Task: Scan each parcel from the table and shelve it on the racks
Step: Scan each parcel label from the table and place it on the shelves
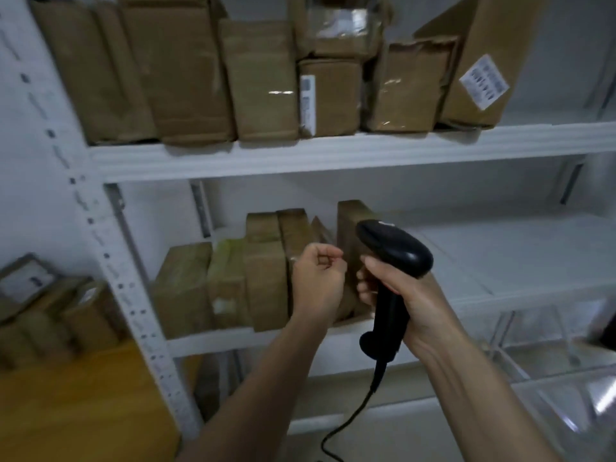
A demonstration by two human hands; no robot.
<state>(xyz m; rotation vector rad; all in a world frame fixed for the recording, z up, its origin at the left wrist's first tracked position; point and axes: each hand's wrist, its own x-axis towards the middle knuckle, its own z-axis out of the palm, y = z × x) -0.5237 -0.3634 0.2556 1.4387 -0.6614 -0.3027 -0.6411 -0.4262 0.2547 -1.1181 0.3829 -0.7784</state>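
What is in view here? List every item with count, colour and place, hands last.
brown cardboard parcels, upper shelf: about eight, brown, standing in a row.
brown cardboard parcels, middle shelf: about six, brown, upright at the left end.
brown parcels on the yellow table: several, brown, lower left.
white metal rack: one, white, filling the frame.
black handheld barcode scanner: one, black, corded, in front of the middle shelf.
left hand: curled, empty, at the middle-shelf parcels.
right hand: holds the scanner's grip.

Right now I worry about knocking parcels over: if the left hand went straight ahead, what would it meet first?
Probably the upright brown parcel on the middle shelf, just beyond the curled left hand; depth is unclear.
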